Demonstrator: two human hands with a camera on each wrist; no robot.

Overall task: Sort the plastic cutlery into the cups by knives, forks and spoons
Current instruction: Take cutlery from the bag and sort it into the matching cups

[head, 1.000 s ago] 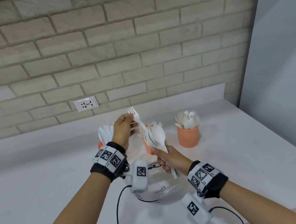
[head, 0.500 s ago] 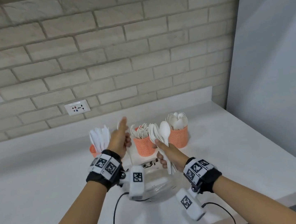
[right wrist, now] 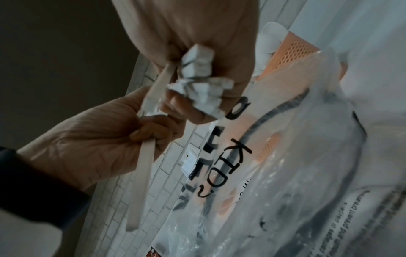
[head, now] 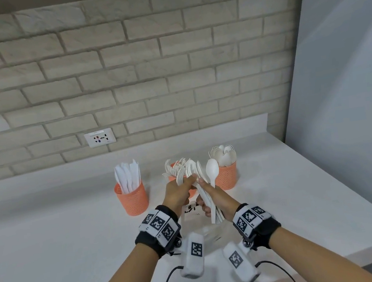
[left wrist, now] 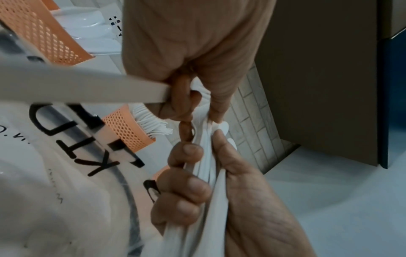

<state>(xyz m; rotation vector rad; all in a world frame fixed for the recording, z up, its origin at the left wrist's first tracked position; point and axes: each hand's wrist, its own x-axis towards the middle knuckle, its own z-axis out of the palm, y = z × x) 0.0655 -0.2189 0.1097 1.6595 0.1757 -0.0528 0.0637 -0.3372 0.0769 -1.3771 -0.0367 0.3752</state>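
Note:
My right hand (head: 208, 200) grips a bundle of white plastic cutlery (head: 204, 185) upright, forks with one spoon (head: 212, 169) standing out on the right. My left hand (head: 187, 183) pinches a fork (head: 180, 177) at the bundle's left side. In the right wrist view its handle (right wrist: 142, 165) runs through the left hand's curled fingers (right wrist: 151, 133). Three orange mesh cups stand behind: knives (head: 132, 197) on the left, forks (head: 174, 168) in the middle, half hidden by my hands, and spoons (head: 227, 175) on the right.
A clear plastic bag (head: 208, 235) with black print lies on the white counter (head: 63, 239) under my hands. A brick wall with a socket (head: 100, 138) is behind the cups. The counter's edge runs along the right and front.
The left hand, which held a fork up and then dropped near the fork cup empty, has come back to the bundle and taken hold of another fork. The right hand kept its bundle.

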